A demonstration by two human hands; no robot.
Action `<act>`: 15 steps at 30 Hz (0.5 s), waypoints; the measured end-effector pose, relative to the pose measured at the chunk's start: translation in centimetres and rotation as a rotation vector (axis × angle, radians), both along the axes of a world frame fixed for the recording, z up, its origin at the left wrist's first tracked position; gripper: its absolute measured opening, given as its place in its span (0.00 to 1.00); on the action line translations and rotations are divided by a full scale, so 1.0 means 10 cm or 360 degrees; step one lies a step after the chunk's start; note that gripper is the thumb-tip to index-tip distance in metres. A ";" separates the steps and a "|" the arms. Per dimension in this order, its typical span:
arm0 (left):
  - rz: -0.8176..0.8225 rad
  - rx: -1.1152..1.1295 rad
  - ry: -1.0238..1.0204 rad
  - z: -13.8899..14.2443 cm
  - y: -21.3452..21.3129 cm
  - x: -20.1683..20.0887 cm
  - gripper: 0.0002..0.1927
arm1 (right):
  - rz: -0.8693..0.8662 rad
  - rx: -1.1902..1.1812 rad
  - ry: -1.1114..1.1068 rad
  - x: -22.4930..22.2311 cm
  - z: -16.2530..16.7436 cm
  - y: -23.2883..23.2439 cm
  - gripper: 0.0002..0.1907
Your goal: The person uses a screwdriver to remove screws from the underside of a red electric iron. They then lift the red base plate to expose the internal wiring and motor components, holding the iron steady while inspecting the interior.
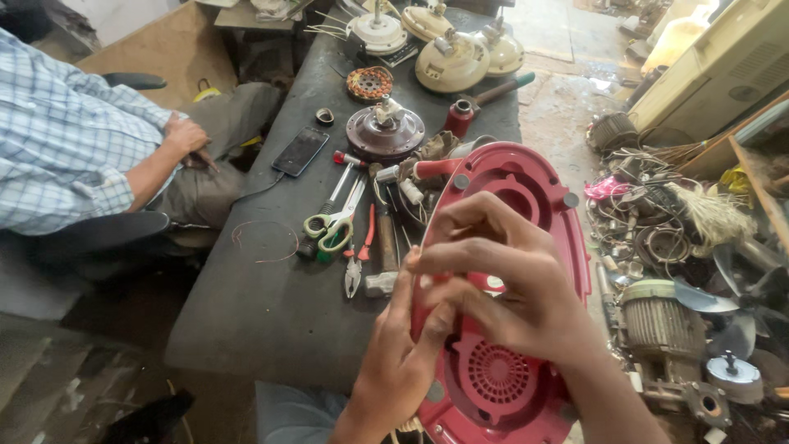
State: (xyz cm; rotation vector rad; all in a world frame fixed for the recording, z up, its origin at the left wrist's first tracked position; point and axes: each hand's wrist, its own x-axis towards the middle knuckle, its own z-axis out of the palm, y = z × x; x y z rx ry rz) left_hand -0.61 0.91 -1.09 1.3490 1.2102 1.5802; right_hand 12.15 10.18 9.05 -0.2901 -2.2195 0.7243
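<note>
Far left, another person in a checked shirt (57, 131) sits beside the dark bench (255, 304), scissors (333, 224) and pliers (355, 261) lying mid-bench. Left hand (400, 362) grips the left edge of the red plastic housing (526, 185), thumb up. Right hand (501, 275) sits on top of the housing, fingers curled, pinching something too small to make out.

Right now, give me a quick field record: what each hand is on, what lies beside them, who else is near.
Left hand: grips the left rim of the red plastic housing
Right hand: fingers bent over the housing's middle
Bench: dark top
Beside the hands: scissors, pliers, hammer, phone
Nearby: seated person's hand, left of the bench
</note>
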 end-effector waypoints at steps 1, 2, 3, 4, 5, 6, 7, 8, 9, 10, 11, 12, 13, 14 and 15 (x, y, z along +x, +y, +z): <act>0.0006 -0.0074 -0.0025 -0.05 0.00 0.02 0.38 | -0.0010 -0.0025 -0.0021 0.02 -0.01 0.00 0.19; 0.0013 -0.0148 -0.0043 -0.10 0.01 0.02 0.38 | -0.0017 -0.0048 -0.0035 0.03 -0.02 0.00 0.21; 0.0024 -0.0211 -0.0058 -0.15 0.03 0.02 0.38 | -0.0020 -0.0061 -0.0047 0.04 -0.03 0.00 0.22; 0.0020 -0.0270 -0.0073 -0.20 0.08 0.01 0.40 | 0.0011 -0.0079 -0.0035 0.04 -0.04 0.02 0.21; 0.0019 -0.0343 -0.0091 -0.24 0.09 0.00 0.41 | 0.0045 -0.0111 -0.0027 0.02 -0.05 0.03 0.21; 0.0026 -0.0409 -0.0110 -0.30 0.12 0.00 0.43 | 0.0088 -0.0138 -0.0019 0.00 -0.07 0.06 0.20; 0.0055 -0.0415 -0.0075 -0.34 0.27 -0.02 0.42 | 0.0114 -0.0229 -0.0070 -0.02 -0.09 0.09 0.18; 0.0090 -0.0384 -0.0025 -0.38 0.47 -0.03 0.40 | 0.0140 -0.0267 -0.0106 -0.07 -0.12 0.13 0.17; 0.0122 -0.0367 0.0019 -0.43 0.68 -0.03 0.39 | 0.0161 -0.0323 -0.0155 -0.11 -0.13 0.22 0.15; 0.0140 -0.0365 0.0058 -0.48 0.84 -0.02 0.38 | 0.0215 -0.0169 -0.0103 -0.14 -0.15 0.31 0.15; 0.0155 -0.0366 0.0092 -0.53 1.00 -0.01 0.37 | 0.0268 -0.0053 -0.0065 -0.16 -0.19 0.37 0.15; 0.0169 -0.0358 0.0121 -0.57 1.18 -0.01 0.36 | 0.0318 0.0061 -0.0034 -0.17 -0.23 0.43 0.16; 0.0176 -0.0354 0.0141 -0.60 1.29 0.00 0.35 | 0.0253 0.0165 0.0049 -0.19 -0.29 0.49 0.14; 0.0182 -0.0351 0.0165 -0.63 1.35 0.01 0.34 | 0.0184 0.0259 0.0131 -0.21 -0.34 0.52 0.13; 0.0187 -0.0346 0.0192 -0.63 1.43 0.00 0.33 | 0.0113 0.0343 0.0213 -0.20 -0.39 0.56 0.11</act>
